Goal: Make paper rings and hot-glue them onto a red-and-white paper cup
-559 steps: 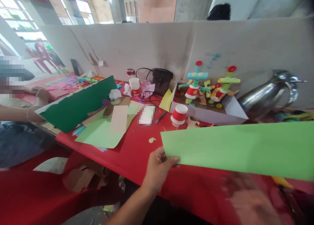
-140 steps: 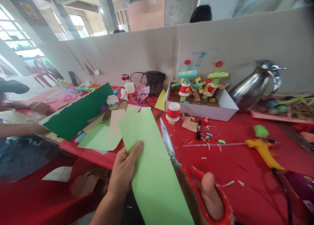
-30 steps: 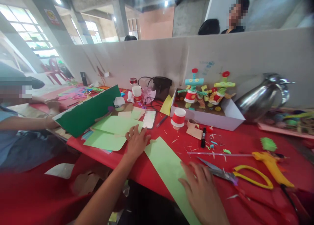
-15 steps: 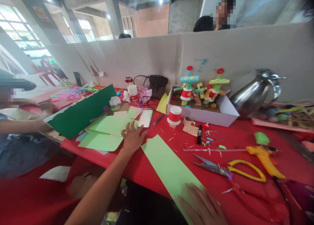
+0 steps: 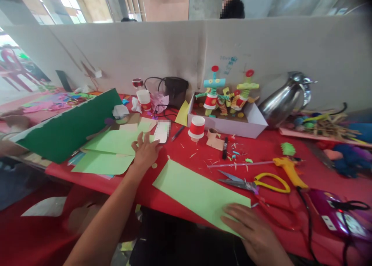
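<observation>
A long light-green paper strip lies slantwise at the front edge of the red-covered table. My right hand rests on its right end, fingers stretched flat over the paper; the thumb is hidden. My left hand is open, fingers spread and slightly bent, over the right edge of a pile of light-green sheets. Its fingertips are close to a white phone-like object. Right of the strip lie scissors with yellow handles and red-handled scissors.
Behind stand a red-and-white paper cup and a white box with paper-cup figures. A steel jug leans against the partition. A yellow glue gun lies at right, a green board at left. A co-worker's hand shows far left.
The strip has turned to lie more sideways, its right end now under my shifted right hand. My left hand stays near the green sheets. The view has swung right and down.
</observation>
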Demonstrator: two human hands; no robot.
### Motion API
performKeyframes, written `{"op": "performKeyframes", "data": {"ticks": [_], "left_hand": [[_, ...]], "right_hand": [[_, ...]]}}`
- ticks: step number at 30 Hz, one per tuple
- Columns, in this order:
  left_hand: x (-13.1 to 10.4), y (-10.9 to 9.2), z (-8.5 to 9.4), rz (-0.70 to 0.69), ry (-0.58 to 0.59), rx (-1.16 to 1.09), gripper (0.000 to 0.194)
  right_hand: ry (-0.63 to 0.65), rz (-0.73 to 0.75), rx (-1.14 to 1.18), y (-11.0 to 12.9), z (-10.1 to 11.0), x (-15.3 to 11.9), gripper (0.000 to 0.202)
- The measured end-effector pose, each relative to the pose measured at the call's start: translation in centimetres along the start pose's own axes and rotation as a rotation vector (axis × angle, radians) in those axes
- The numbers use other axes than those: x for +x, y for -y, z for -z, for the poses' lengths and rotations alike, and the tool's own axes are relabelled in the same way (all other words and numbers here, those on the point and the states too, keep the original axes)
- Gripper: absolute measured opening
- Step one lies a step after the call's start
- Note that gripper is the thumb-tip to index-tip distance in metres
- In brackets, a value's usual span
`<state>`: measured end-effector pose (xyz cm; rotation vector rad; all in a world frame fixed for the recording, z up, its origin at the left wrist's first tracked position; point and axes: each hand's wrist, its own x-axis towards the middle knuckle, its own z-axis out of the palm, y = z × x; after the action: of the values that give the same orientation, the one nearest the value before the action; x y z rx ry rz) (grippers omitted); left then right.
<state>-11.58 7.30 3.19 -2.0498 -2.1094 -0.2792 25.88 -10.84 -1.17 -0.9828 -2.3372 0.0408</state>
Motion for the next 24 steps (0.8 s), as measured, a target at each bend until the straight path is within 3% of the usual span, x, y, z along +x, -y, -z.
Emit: {"op": "performKeyframes", "data": {"ticks": [7, 12, 24], "left_hand": [[-0.3, -0.1, -0.6, 0.032, -0.104, -0.014, 0.045], [-0.5, -0.3, -1.0, -0.004, -0.068, -0.010, 0.040], [-0.1, -0.7, -0.6, 0.007, -0.027, -0.011, 0.045]], "right_hand": [[-0.017, 0.012, 0.114, -0.2, -1.3, -0.4, 0.055], [-0.032, -0.011, 0.124, 0.2, -1.1, -0.4, 0.061], [-0.016, -0.068, 0.078, 0.4, -0.1, -0.2, 0.042]]}}
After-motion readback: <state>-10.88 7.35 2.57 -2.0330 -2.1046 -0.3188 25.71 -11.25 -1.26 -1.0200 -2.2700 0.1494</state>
